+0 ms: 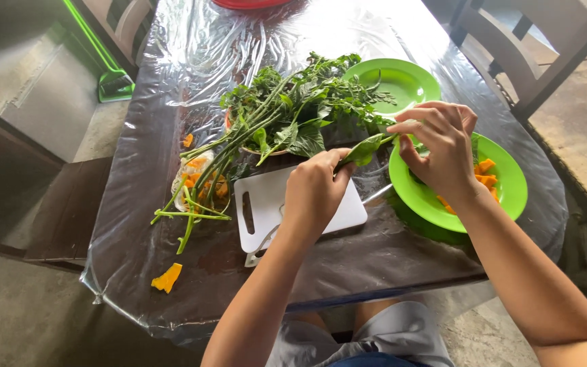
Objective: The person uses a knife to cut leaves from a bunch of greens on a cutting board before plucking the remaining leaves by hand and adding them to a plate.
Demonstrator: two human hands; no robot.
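Observation:
My left hand [314, 190] and my right hand [439, 146] both pinch one green leaf [365, 149], held in the air between them above the white cutting board [259, 204]. The right hand hovers over a green plate [511, 197] that holds orange vegetable cubes [485, 173]. A big bunch of leafy green stems [280, 119] lies behind the board, its stalks pointing to the left.
A second green plate [395, 81] stands behind the bunch. Orange peel pieces [166, 277] lie near the table's front left edge. A knife [266, 241] rests partly under my left arm. Clear plastic covers the dark table [191, 61]. Wooden chairs stand at both sides.

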